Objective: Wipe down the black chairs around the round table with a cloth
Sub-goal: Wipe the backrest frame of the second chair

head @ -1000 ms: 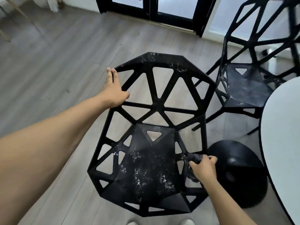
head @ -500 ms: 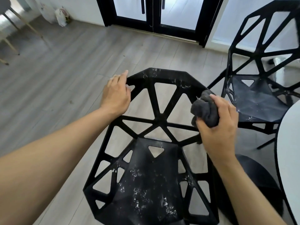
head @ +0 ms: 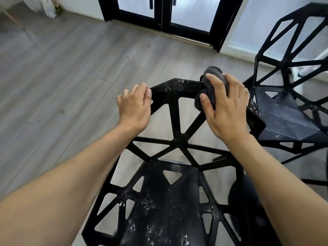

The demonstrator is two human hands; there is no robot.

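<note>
Risen from beside the backrest, my right hand (head: 229, 107) grips the cloth (head: 212, 80) on the near chair (head: 177, 89) top rail (left hand (head: 135, 105) clasps its corner); next, wipe leftward.

- The floor (head: 74, 71) is laid with grey wood-look planks, running from the near edge of the view up to the far wall.
- A black lattice chair (head: 177, 174) stands on it nearest the camera, its seat flecked with white marks.
- A second black lattice chair (head: 287, 110) stands just beside it, to the right.
- A round black pedestal base (head: 248, 201) rests on the floor at the lower right, partly hidden behind the near chair.
- A black-framed glass door (head: 163, 16) meets the floor at the far edge.
- A pale bag (head: 50, 7) sits on the floor at the far left by the wall.
</note>
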